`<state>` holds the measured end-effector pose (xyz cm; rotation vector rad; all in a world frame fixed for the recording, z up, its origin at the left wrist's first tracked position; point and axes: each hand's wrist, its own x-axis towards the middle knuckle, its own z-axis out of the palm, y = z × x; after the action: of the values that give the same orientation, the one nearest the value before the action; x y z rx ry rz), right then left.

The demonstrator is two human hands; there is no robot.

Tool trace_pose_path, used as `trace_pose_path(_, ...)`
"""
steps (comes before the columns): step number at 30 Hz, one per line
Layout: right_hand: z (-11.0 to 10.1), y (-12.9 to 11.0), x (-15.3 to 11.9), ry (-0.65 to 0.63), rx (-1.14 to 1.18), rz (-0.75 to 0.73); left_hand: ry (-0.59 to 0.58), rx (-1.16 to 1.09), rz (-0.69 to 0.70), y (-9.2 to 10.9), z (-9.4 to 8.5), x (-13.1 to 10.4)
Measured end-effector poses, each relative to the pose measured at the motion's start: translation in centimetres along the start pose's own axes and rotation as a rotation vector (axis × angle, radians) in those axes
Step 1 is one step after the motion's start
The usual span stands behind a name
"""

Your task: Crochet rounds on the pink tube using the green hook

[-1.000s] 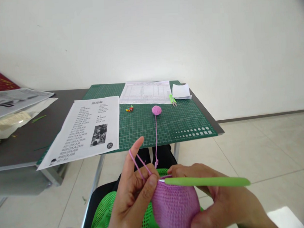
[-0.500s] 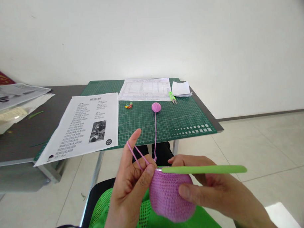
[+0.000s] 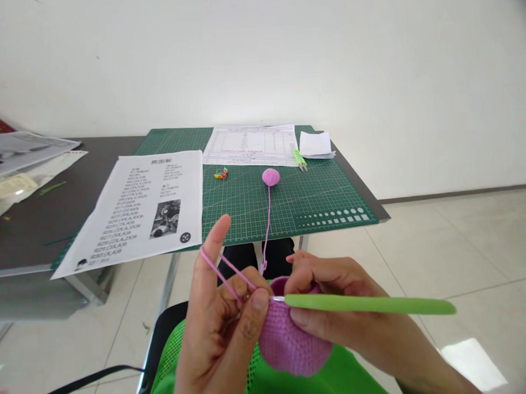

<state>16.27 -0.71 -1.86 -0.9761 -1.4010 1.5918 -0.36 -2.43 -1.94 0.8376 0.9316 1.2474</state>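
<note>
My left hand (image 3: 232, 313) pinches the upper left edge of a pink crocheted piece (image 3: 296, 345), cup-shaped with an open top. Its raised index finger carries two strands of pink yarn (image 3: 235, 268). A crochet hook (image 3: 365, 304) with a thick green handle lies level across the front, its metal tip at the rim by my left thumb. My right hand (image 3: 339, 286) is closed around the hook's front end, thumb below and fingers above, close against the piece. Some right fingertips are hidden behind the rim. From the pink yarn ball (image 3: 271, 177), a strand runs down toward the work.
A green cutting mat (image 3: 241, 203) covers the table. On it lie a printed pattern sheet (image 3: 134, 207), a printed form (image 3: 250, 145), colourful stitch markers (image 3: 221, 174), green thread snips (image 3: 300, 160) and white paper slips (image 3: 315, 144). A dark table (image 3: 27, 234) stands at left.
My right hand has shifted from the side of the crocheted piece up to its rim and the hook. The hook's handle end has swung slightly down and right. The left hand keeps its pinch.
</note>
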Motion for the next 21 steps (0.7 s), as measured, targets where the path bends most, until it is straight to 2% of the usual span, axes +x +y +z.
trace_pose_path(7, -0.4, 0.9, -0.3, -0.099, 0.053, 0.013, -0.043, -0.026, -0.064, 0.3, 0.1, 0.2)
trace_pose_path(13, -0.1, 0.5, -0.3, -0.060, 0.002, -0.006, -0.033, -0.043, -0.063, 0.1, 0.0, 0.2)
trace_pose_path(15, -0.1, 0.4, -0.2, -0.091, -0.034, -0.008, -0.043, -0.051, -0.102, 0.1, -0.1, 0.2)
trace_pose_path(21, -1.0, 0.5, -0.6, -0.184, 0.026, 0.084, -0.037, -0.063, -0.200, 0.3, -0.9, 1.0)
